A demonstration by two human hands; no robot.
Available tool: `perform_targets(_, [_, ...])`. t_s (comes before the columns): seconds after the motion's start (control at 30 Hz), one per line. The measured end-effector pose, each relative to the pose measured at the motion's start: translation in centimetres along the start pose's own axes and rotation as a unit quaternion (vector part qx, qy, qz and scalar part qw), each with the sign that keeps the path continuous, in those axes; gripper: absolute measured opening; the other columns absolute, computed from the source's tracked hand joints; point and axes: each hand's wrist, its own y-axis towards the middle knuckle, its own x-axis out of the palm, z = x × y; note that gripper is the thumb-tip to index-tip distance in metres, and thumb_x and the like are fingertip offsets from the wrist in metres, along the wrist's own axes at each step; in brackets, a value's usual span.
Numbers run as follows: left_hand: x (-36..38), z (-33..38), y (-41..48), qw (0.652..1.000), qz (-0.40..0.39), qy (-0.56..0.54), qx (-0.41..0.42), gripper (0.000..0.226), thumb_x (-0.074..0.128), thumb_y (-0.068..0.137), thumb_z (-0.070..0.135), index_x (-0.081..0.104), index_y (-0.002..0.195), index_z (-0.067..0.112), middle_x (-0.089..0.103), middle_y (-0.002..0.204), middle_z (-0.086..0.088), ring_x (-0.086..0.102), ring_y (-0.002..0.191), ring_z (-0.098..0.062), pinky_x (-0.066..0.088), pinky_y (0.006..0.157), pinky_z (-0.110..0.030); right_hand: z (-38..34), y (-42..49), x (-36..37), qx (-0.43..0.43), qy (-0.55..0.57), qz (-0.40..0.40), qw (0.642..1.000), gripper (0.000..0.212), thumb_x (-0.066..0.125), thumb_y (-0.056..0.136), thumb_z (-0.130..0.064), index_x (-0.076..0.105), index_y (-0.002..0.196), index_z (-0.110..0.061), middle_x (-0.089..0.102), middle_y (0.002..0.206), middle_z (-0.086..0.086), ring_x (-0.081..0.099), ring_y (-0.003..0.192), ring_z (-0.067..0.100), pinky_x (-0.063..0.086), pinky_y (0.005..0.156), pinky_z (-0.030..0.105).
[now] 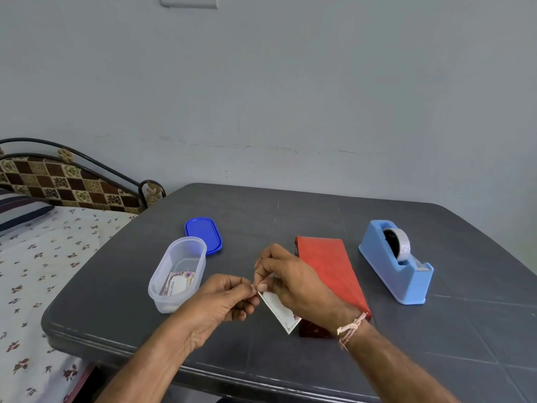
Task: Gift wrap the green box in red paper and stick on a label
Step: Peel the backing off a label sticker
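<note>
The box wrapped in red paper (329,271) lies on the dark grey table (261,216), right of centre; no green shows. Just left of it, above the table, both hands hold a white label (279,309) with a patterned border. My left hand (223,301) pinches the label's upper corner between thumb and fingers. My right hand (290,280) pinches the same corner from above and hides part of the label and the box's near left side.
A clear plastic tub (177,274) with more labels inside stands to the left, its blue lid (204,234) lying behind it. A blue tape dispenser (398,266) sits at the right. A bed with a floral sheet (43,271) adjoins the table's left edge.
</note>
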Motion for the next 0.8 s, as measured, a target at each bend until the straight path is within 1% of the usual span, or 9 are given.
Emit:
perform_targets(0.13, [0.1, -0.5, 0.9, 1.000, 0.029, -0.003, -0.006, 0.018, 0.063, 0.099, 0.009, 0.077, 0.093, 0.000, 0.071, 0.076, -0.008, 0.063, 0.065, -0.010, 0.052, 0.059, -0.021, 0.6, 0.0, -0.2, -0.010, 0.047, 0.042, 0.998, 0.020, 0.061, 0.086, 0.005, 0.067, 0.087, -0.014, 0.057, 0.108, 0.000, 0.060, 0.104, 0.010, 0.051, 0.086, 0.022])
perform_targets(0.2, [-0.2, -0.9, 1.5, 0.999, 0.052, 0.003, -0.009, 0.019, 0.062, 0.100, 0.009, 0.078, 0.095, 0.000, 0.072, 0.077, -0.008, 0.063, 0.064, -0.009, 0.052, 0.059, -0.021, 1.0, -0.2, -0.4, 0.004, 0.089, 0.060, 0.994, 0.020, 0.059, 0.089, 0.008, 0.065, 0.087, -0.011, 0.058, 0.108, 0.003, 0.058, 0.111, 0.008, 0.047, 0.088, 0.016])
perform_targets(0.3, [-0.9, -1.5, 2.8, 0.993, 0.104, 0.049, -0.008, 0.020, 0.059, 0.101, 0.008, 0.077, 0.095, 0.002, 0.074, 0.074, -0.007, 0.062, 0.062, -0.008, 0.051, 0.057, -0.021, 1.7, -0.3, -0.8, 0.043, 0.172, 0.108, 0.978, 0.009, 0.056, 0.097, -0.002, 0.061, 0.092, -0.007, 0.062, 0.108, 0.007, 0.059, 0.100, 0.007, 0.049, 0.084, 0.022])
perform_targets(0.37, [-1.4, -1.9, 3.9, 0.983, 0.149, 0.103, 0.003, 0.020, 0.059, 0.100, 0.007, 0.077, 0.090, 0.006, 0.074, 0.070, -0.005, 0.062, 0.060, -0.009, 0.049, 0.057, -0.025, 2.0, -0.5, -1.5, 0.106, 0.252, 0.147, 0.951, 0.011, 0.054, 0.104, -0.006, 0.060, 0.095, -0.008, 0.066, 0.108, 0.007, 0.060, 0.095, 0.011, 0.052, 0.081, 0.029])
perform_targets(0.47, [-1.8, -2.4, 5.5, 0.941, 0.205, 0.268, 0.030, 0.019, 0.063, 0.096, 0.013, 0.075, 0.082, 0.016, 0.074, 0.068, 0.001, 0.067, 0.063, -0.010, 0.052, 0.063, -0.027, 2.5, -0.6, -2.5, 0.163, 0.315, 0.197, 0.914, 0.017, 0.051, 0.106, -0.007, 0.058, 0.091, -0.011, 0.065, 0.093, 0.003, 0.060, 0.092, 0.012, 0.052, 0.080, 0.028])
perform_targets(0.57, [-1.8, -2.4, 6.5, 0.883, 0.230, 0.409, 0.036, 0.011, 0.068, 0.094, 0.021, 0.072, 0.085, 0.023, 0.072, 0.076, 0.007, 0.068, 0.072, -0.009, 0.057, 0.072, -0.028, 3.2, -0.7, -3.0, 0.213, 0.320, 0.246, 0.890, 0.017, 0.050, 0.106, -0.006, 0.059, 0.092, -0.009, 0.068, 0.089, 0.004, 0.064, 0.086, 0.015, 0.049, 0.067, 0.019])
perform_targets(0.63, [-1.4, -2.4, 6.9, 0.865, 0.235, 0.441, 0.045, 0.002, 0.069, 0.095, 0.024, 0.070, 0.093, 0.023, 0.071, 0.086, 0.008, 0.067, 0.079, -0.008, 0.058, 0.079, -0.027, 3.8, -0.8, -3.2, 0.247, 0.304, 0.268, 0.880, 0.013, 0.054, 0.105, -0.007, 0.062, 0.094, -0.008, 0.075, 0.091, 0.000, 0.070, 0.084, 0.013, 0.048, 0.062, 0.018])
perform_targets(0.73, [-0.8, -2.6, 7.5, 0.858, 0.232, 0.453, 0.077, 0.008, 0.070, 0.094, 0.021, 0.065, 0.098, 0.024, 0.070, 0.092, 0.007, 0.065, 0.082, -0.007, 0.056, 0.080, -0.024, 4.3, -1.2, -3.6, 0.280, 0.294, 0.271, 0.873, 0.002, 0.062, 0.101, -0.012, 0.062, 0.103, -0.014, 0.076, 0.085, -0.004, 0.073, 0.080, 0.008, 0.050, 0.060, 0.020])
perform_targets(0.8, [-0.5, -2.6, 7.8, 0.852, 0.222, 0.467, 0.080, 0.005, 0.069, 0.095, 0.022, 0.067, 0.099, 0.024, 0.072, 0.095, 0.007, 0.066, 0.083, -0.007, 0.057, 0.082, -0.024, 4.5, -1.5, -3.9, 0.285, 0.295, 0.269, 0.872, 0.012, 0.064, 0.100, -0.012, 0.061, 0.109, -0.019, 0.072, 0.079, -0.002, 0.074, 0.080, 0.012, 0.055, 0.065, 0.028])
